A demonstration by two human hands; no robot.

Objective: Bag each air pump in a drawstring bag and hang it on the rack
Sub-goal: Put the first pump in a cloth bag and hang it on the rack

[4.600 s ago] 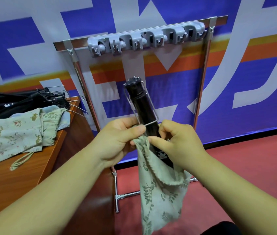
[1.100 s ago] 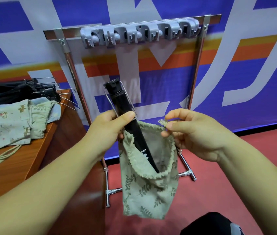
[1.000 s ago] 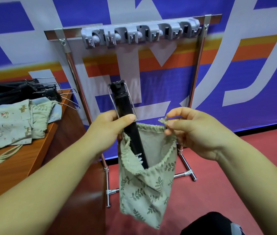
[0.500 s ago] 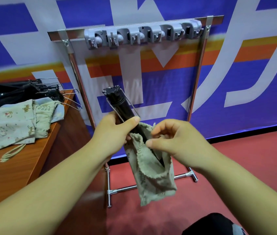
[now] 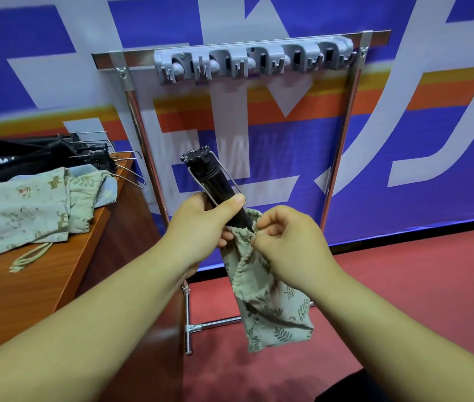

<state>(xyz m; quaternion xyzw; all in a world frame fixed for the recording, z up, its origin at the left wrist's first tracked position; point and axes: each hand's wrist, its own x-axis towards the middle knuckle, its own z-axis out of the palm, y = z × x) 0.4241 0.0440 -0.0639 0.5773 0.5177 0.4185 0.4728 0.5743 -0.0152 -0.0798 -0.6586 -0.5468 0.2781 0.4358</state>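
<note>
A black air pump (image 5: 211,180) with a folded wire foot stands tilted, its lower end inside a green leaf-print drawstring bag (image 5: 270,303). My left hand (image 5: 201,227) grips the pump's barrel and the bag's rim. My right hand (image 5: 286,242) pinches the bag's gathered mouth beside the pump. Behind them stands a metal rack (image 5: 338,158) with a grey hook strip (image 5: 254,60) on its top bar; nothing hangs on it.
A wooden table (image 5: 56,271) at the left carries several folded drawstring bags (image 5: 24,207) and a pile of black pumps (image 5: 41,153) with wire feet jutting over the edge. Red floor (image 5: 403,271) lies at the right, a printed banner behind the rack.
The bag's mouth was wide a second ago and is now gathered tight against the pump. My right hand has moved left to the rim, and the bag hangs narrower.
</note>
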